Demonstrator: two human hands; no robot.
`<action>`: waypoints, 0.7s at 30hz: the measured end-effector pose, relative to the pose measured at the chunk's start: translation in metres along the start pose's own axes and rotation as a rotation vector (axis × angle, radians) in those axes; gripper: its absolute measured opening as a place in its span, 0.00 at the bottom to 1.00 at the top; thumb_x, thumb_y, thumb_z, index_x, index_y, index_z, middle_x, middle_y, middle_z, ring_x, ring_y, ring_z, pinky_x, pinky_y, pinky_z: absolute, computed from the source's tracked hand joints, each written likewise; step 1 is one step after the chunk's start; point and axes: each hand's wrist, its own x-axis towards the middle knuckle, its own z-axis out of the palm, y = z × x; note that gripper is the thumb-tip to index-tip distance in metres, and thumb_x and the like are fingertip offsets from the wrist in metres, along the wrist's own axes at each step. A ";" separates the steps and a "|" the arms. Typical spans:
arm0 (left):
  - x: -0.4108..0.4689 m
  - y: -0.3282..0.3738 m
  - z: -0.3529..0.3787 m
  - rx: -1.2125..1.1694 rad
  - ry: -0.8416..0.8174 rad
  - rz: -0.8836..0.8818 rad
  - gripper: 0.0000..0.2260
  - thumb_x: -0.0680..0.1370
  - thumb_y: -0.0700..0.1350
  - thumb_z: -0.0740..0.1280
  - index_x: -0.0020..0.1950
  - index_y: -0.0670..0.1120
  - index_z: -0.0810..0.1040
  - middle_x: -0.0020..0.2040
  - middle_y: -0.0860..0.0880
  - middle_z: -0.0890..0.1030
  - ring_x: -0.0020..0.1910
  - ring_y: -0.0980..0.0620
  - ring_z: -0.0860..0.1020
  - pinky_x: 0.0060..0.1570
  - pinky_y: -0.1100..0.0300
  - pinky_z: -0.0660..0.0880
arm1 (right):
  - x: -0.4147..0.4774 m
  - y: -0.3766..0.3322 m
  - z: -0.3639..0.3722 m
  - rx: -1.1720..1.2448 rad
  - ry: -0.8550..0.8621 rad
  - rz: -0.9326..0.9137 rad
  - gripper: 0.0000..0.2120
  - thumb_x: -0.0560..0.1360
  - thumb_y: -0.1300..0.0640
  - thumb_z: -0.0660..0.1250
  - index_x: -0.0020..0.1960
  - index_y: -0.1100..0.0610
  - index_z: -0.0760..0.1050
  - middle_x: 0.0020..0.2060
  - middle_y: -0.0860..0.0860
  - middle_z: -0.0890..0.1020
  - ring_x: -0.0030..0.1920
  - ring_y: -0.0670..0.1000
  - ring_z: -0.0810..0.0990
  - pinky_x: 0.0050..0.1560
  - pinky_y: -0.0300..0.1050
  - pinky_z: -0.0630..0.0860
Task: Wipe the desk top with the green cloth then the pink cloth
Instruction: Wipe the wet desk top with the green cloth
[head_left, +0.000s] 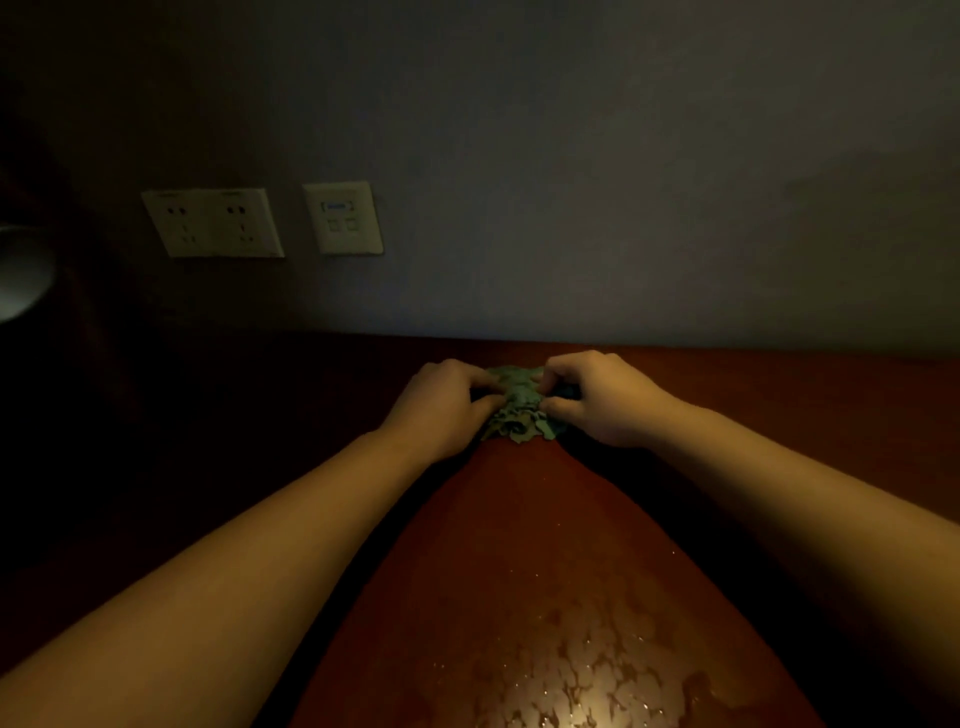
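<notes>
While both arms reach forward, the left hand (447, 405) and right hand (602, 397) pinch the bunched green cloth (517, 408) (fingers curled) on the wet desk top (545, 597).

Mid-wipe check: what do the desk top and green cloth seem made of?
Desk top: likely wood or veneer, reddish-brown, glossy varnish; it mirrors the light and water sits in patches on it.
Green cloth: soft nubby fabric, perhaps microfibre; it bunches into ruffled folds.
</notes>
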 end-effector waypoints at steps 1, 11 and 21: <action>-0.006 -0.004 0.000 -0.010 -0.006 0.013 0.12 0.77 0.51 0.70 0.59 0.52 0.83 0.62 0.53 0.82 0.63 0.54 0.77 0.67 0.55 0.71 | -0.007 0.001 0.000 0.002 -0.013 -0.023 0.05 0.77 0.50 0.69 0.50 0.49 0.76 0.53 0.48 0.81 0.52 0.52 0.79 0.52 0.51 0.76; 0.020 0.002 0.002 0.010 0.062 -0.033 0.11 0.77 0.50 0.70 0.58 0.51 0.84 0.60 0.51 0.83 0.61 0.51 0.79 0.63 0.56 0.73 | 0.023 0.006 0.013 0.032 0.102 0.036 0.05 0.78 0.51 0.67 0.52 0.50 0.74 0.55 0.52 0.79 0.56 0.55 0.76 0.51 0.48 0.74; 0.015 -0.014 -0.005 0.003 0.039 0.021 0.10 0.77 0.50 0.71 0.58 0.51 0.84 0.60 0.52 0.83 0.61 0.54 0.78 0.64 0.59 0.72 | 0.018 0.009 0.010 -0.006 0.059 -0.099 0.06 0.78 0.51 0.67 0.53 0.50 0.76 0.54 0.50 0.82 0.54 0.53 0.80 0.53 0.52 0.77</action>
